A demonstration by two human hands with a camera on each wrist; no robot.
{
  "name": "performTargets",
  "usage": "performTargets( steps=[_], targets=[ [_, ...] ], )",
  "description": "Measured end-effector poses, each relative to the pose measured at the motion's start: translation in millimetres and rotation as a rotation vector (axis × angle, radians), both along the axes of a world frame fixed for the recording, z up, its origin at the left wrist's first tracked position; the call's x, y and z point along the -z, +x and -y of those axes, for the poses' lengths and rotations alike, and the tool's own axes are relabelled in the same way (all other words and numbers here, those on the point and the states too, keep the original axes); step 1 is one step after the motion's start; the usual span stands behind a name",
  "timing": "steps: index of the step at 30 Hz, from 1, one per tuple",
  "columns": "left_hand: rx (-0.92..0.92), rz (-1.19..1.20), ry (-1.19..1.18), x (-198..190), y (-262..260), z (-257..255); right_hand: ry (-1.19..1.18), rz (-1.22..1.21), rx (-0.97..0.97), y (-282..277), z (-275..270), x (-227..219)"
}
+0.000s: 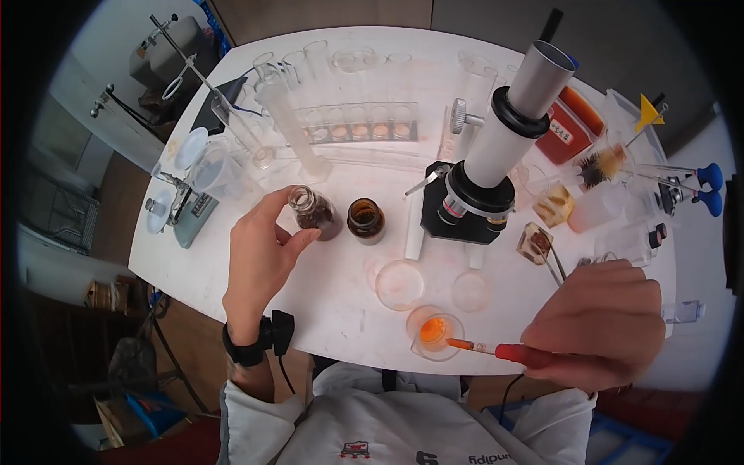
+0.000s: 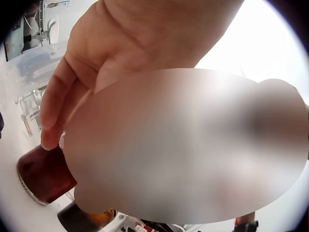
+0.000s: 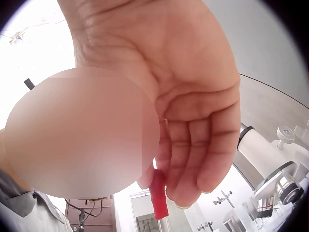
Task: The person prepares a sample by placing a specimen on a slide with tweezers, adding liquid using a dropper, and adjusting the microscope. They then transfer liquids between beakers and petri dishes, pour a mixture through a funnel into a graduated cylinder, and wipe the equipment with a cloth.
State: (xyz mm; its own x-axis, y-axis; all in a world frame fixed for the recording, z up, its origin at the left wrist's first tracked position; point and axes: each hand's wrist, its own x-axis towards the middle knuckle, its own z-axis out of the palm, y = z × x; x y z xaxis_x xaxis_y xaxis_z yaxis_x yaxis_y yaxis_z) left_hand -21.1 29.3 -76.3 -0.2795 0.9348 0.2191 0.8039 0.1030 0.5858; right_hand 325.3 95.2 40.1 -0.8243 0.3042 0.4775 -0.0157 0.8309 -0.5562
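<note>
My left hand (image 1: 260, 252) holds a clear glass bottle of dark contents (image 1: 319, 219) between fingers and thumb; the left wrist view shows the fingertips at the dark red bottle (image 2: 46, 174). Just right of it stands an open brown bottle (image 1: 366, 222). My right hand (image 1: 597, 325) pinches the red rubber bulb (image 1: 521, 354) of a dropper, also seen as a red bulb (image 3: 158, 195) in the right wrist view. Orange liquid fills part of the dropper tube (image 1: 471, 346), whose tip points left at the rim of a small beaker (image 1: 449, 355) with orange liquid in it.
A microscope (image 1: 484, 163) stands right of the bottles. Two glass dishes (image 1: 400, 284) lie before it. Behind are a test tube rack (image 1: 356, 132) and a cylinder (image 1: 291, 124); a balance (image 1: 198, 213) is at left. Tweezers (image 1: 556, 267) and a specimen (image 1: 535, 242) lie near my right hand.
</note>
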Motion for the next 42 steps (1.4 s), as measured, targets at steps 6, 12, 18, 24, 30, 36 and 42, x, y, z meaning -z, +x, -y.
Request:
performTargets(
  steps=[6, 12, 18, 24, 30, 36, 42],
  targets=[
    [-0.045, 0.044, -0.059, -4.4, 2.3, -4.8, -0.012, 0.04, 0.01, -5.7, 2.3, 3.0],
    [0.009, 0.025, 0.031, -3.1, 0.8, 3.1, -0.008, 0.02, -0.021, -11.3, 1.7, 8.9],
    [-0.089, 0.039, -0.057, -7.9, -11.6, 21.2, 0.008, 0.02, -0.041, -14.2, 0.6, 12.0],
    [-0.144, 0.028, -0.181, -10.7, -24.5, 30.0, -0.007, 0.031, -0.048, -15.4, 1.2, 13.2],
    [-0.08, -0.034, -0.264, -3.4, -27.3, 31.8, 0.014, 0.082, -0.052, -14.4, 0.8, 12.8],
    [-0.023, -0.112, -0.352, -4.6, -22.2, 27.6, -0.004, 0.147, -0.033, -15.8, 1.4, 10.3],
    [0.009, -0.172, -0.336, 8.8, -28.1, 22.7, 0.007, 0.144, -0.054, -15.1, 0.5, 11.0]
  ],
)
